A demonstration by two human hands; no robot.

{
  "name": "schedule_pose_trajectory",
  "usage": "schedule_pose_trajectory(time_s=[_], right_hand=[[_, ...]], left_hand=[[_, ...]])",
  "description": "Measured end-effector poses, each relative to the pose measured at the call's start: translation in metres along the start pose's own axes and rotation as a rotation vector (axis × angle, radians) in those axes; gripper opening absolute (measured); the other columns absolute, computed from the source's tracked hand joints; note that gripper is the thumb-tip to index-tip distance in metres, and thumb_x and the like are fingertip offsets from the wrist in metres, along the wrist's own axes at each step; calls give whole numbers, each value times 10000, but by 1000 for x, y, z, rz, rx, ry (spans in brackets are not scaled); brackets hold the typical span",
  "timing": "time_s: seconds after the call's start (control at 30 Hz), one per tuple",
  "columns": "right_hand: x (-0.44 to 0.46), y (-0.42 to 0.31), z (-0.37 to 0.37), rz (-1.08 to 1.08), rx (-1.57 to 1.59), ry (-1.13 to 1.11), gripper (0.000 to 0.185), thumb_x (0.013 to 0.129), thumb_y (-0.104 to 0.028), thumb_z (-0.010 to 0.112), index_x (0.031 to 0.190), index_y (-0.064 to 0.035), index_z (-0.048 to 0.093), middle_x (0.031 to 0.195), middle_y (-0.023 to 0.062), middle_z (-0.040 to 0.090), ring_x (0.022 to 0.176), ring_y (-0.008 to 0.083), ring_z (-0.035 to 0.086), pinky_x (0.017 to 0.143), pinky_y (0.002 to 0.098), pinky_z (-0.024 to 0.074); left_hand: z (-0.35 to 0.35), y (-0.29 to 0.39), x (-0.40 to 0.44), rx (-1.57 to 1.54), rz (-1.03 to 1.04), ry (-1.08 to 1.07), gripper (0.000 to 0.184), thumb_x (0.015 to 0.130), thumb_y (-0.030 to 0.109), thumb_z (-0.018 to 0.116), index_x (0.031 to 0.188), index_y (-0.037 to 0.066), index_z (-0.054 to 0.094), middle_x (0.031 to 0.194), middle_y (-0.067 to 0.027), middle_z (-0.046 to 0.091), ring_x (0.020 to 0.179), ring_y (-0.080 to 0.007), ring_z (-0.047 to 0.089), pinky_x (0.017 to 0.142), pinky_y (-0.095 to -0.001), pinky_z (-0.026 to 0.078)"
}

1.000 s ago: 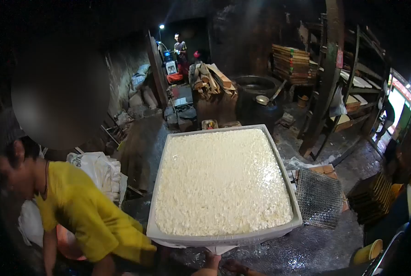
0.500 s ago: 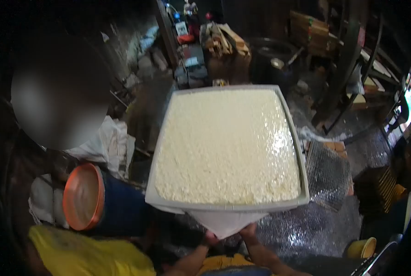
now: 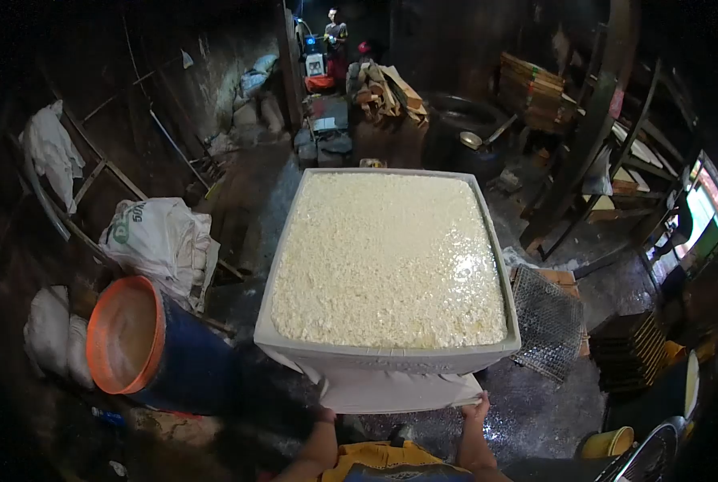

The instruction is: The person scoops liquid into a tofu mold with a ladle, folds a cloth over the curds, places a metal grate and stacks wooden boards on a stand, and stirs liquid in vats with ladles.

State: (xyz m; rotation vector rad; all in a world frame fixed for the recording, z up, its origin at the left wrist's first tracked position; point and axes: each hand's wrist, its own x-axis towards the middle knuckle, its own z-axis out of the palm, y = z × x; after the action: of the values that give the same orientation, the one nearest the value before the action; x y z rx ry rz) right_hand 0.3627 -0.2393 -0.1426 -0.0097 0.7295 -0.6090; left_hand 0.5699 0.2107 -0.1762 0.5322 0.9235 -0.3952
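Observation:
A square cloth-lined frame [image 3: 391, 360] is filled to near its rim with a pale, lumpy curd mass [image 3: 387, 265]. From its near side hangs a whitish cloth [image 3: 403, 392], spread out between my two hands. My left hand [image 3: 324, 414] is at the cloth's lower left corner, partly dark, its fingers hidden. At the lower right corner, my right hand [image 3: 475, 406] grips the cloth edge with its fingers closed round it.
Left, an orange-rimmed blue barrel [image 3: 151, 353] stands by white sacks [image 3: 162, 245]. Right of the frame lie a wire mesh rack [image 3: 548, 321], stacked trays [image 3: 632, 351] and a yellow bucket [image 3: 608, 443]. Behind are firewood [image 3: 387, 92], a ladle [image 3: 471, 140] and a person [image 3: 335, 40].
The co-worker in yellow at the left has left the view. My hands have moved apart, spreading the cloth from a narrow point to a wide flap.

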Motion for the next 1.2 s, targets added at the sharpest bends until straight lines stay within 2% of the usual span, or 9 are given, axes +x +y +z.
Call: schedule_pose_trajectory(time_s=[0.3, 0.33, 0.43, 0.53, 0.67, 0.8, 0.83, 1.1, 1.2], right_hand=[[-54, -113, 31, -294, -15, -127, 339, 893, -320, 525, 1087, -42, 534, 1104, 98, 582, 1068, 240, 525, 930, 404, 419], [-66, -123, 39, -337, -14, -174, 303, 892, -297, 534, 1066, -48, 543, 1065, 88, 596, 1043, 220, 537, 902, 383, 443], [-95, -152, 49, -549, -89, -294, 279, 889, -223, 546, 1102, -44, 529, 1051, 75, 585, 1014, 181, 544, 880, 341, 465], [-152, -161, 99, -603, -108, -703, 237, 935, -182, 480, 1110, -36, 546, 1127, 58, 593, 1004, 165, 563, 885, 309, 465], [-222, -174, 165, -1071, -496, -930, 607, 836, -180, 612, 1349, -13, 333, 1374, 108, 403, 1240, 223, 414, 1037, 368, 351], [-256, -207, 212, -1366, -671, -211, 567, 945, -321, 436, 1399, -40, 245, 1398, 153, 335, 1276, 274, 357, 1060, 409, 290], [-265, -215, 223, -1426, -699, -121, 609, 919, -342, 461, 1401, -45, 238, 1400, 152, 325, 1280, 277, 347, 1061, 417, 286], [-301, -264, 298, -2043, -1372, 73, 952, 708, -511, 660, 1413, -84, 181, 1421, 149, 252, 1315, 298, 272, 1066, 484, 253], [-307, -274, 343, -2124, -1507, -14, 1085, 629, -574, 734, 1417, -99, 160, 1429, 147, 224, 1328, 305, 243, 1068, 509, 240]], left_hand=[[9, 138, -36, -334, 361, -40, 589, 925, 520, 325, 1225, 34, 465, 1248, -156, 485, 1100, -283, 500, 932, -431, 415], [7, 148, -48, -358, 463, -102, 522, 801, 485, 609, 1119, 76, 549, 1079, -83, 579, 1032, -267, 543, 927, -420, 432], [31, 182, -114, -234, 494, -264, 483, 825, 496, 582, 1066, 79, 562, 1044, -68, 582, 985, -243, 552, 904, -397, 429], [57, 203, -179, -204, 677, -264, 447, 845, 485, 563, 1028, 78, 563, 1022, -56, 583, 954, -219, 551, 881, -385, 426], [73, 227, -259, 11, 1013, -413, 409, 858, 481, 549, 984, 92, 568, 967, -41, 587, 892, -191, 561, 817, -354, 448], [79, 283, -319, 323, 1252, -269, 416, 906, 397, 512, 1143, 56, 503, 1086, -98, 554, 971, -205, 545, 854, -370, 434], [120, 263, -368, 335, 1572, -3, 436, 920, 377, 499, 1190, 36, 477, 1115, -123, 551, 999, -221, 540, 864, -382, 430], [138, 287, -495, 1213, 2235, 596, 896, 733, 527, 691, 1334, -32, 334, 1321, -203, 398, 1204, -321, 399, 989, -405, 339], [153, 329, -506, 1115, 2357, 499, 989, 623, 525, 761, 1325, -31, 344, 1297, -212, 423, 1189, -340, 413, 979, -411, 349]])
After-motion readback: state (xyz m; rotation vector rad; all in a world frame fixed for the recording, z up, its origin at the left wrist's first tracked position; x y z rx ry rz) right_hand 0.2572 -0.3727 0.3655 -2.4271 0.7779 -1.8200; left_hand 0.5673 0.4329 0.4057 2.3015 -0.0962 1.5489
